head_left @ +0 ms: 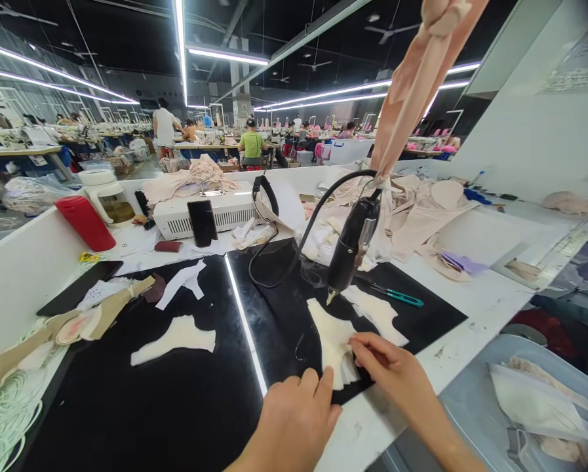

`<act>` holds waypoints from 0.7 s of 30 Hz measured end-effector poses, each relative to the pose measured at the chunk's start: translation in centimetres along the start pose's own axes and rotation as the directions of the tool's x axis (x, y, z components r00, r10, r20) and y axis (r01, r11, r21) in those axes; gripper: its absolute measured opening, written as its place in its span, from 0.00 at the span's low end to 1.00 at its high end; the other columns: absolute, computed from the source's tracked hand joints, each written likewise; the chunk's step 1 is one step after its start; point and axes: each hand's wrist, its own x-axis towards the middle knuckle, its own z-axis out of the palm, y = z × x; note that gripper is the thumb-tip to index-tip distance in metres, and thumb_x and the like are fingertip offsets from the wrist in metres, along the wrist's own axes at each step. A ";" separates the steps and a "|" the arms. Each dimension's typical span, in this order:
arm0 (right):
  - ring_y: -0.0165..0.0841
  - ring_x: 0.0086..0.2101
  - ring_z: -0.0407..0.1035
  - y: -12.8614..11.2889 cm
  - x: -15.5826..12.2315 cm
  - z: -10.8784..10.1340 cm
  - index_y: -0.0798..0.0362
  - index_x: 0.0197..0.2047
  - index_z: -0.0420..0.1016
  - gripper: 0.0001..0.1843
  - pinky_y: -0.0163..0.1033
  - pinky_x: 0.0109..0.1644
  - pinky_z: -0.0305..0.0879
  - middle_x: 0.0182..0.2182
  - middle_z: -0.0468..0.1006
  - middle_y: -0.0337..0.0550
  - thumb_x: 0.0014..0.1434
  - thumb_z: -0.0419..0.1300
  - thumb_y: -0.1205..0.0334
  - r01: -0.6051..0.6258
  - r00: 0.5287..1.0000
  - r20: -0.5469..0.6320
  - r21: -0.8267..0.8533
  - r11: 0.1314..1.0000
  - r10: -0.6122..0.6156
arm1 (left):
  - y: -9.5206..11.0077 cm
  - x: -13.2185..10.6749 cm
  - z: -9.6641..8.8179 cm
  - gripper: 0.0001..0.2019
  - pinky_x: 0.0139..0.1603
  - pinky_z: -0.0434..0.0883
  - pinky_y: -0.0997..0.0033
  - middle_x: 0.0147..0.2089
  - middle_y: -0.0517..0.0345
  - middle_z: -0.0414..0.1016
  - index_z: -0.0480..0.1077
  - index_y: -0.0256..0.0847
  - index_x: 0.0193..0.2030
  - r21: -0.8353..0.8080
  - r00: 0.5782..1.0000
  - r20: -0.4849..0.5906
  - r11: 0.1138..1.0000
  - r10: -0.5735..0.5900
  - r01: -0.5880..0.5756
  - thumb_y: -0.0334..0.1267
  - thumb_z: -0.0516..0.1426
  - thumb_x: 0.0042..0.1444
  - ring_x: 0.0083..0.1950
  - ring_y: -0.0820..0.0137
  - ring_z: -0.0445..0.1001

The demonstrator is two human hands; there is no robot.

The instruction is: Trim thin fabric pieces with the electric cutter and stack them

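Note:
My right hand [396, 370] pinches the right edge of a cream cut fabric piece [330, 334] at the front of the black mat. Beside it, my left hand [296, 413] has curled fingers, their tips pressing on the lower left edge of the same piece; its palm side is hidden. Thin layers show at the piece's lower edge. Just above hangs a black hand tool with a narrow nozzle [349, 244], tied up by pink cloth [406, 92]. To the right lies another cream piece [376, 313], and a further cream piece [178, 339] is on the left.
The black mat [176, 406] covers much of the white table. Teal-handled snips [399, 296] lie right of the tool. A cable [301, 252] loops behind. A phone [202, 223] leans on a white box [176, 219]. A grey tub [475, 393] stands at right. People sit at machines beyond.

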 end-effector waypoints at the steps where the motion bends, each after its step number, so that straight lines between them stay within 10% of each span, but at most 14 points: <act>1: 0.31 0.23 0.70 0.1 0.6 -0.2 0.50 0.38 0.81 0.14 0.36 0.28 0.66 0.25 0.78 0.37 0.65 0.63 0.49 -0.042 0.999 -0.012 0.050 0.998 0.043 | 0.0 0.0 0.1 0.26 0.19 0.62 0.66 0.33 0.65 0.76 0.74 0.39 0.59 0.000 1.000 -0.006 1.000 0.001 -0.001 0.48 0.69 0.57 0.24 0.69 0.76; 6: 0.27 0.27 0.72 -0.5 4.0 -0.2 0.55 0.48 0.76 0.15 0.35 0.30 0.72 0.35 0.79 0.38 0.70 0.62 0.51 -0.117 0.986 -0.066 0.377 0.919 0.153 | -0.1 0.0 0.4 0.27 0.19 0.62 0.66 0.34 0.63 0.78 0.75 0.39 0.58 -0.004 1.000 -0.022 1.000 -0.007 0.007 0.48 0.70 0.55 0.24 0.69 0.76; 11: 0.38 0.46 0.77 -2.3 7.3 0.1 0.54 0.56 0.74 0.17 0.49 0.49 0.77 0.51 0.79 0.47 0.70 0.62 0.53 0.069 0.967 -0.231 0.655 0.752 0.112 | -0.2 0.0 0.7 0.27 0.19 0.62 0.64 0.34 0.61 0.78 0.75 0.38 0.59 -0.006 1.000 0.012 1.000 0.012 -0.012 0.48 0.69 0.56 0.24 0.67 0.76; 21: 0.38 0.47 0.78 -6.1 6.5 -1.7 0.55 0.43 0.77 0.12 0.49 0.53 0.74 0.43 0.82 0.44 0.67 0.65 0.54 0.441 0.851 -0.526 0.700 0.562 -0.013 | 0.0 0.4 -0.3 0.25 0.23 0.64 0.69 0.38 0.57 0.79 0.70 0.41 0.66 -0.025 0.960 0.281 0.999 -0.025 0.033 0.49 0.62 0.66 0.29 0.64 0.80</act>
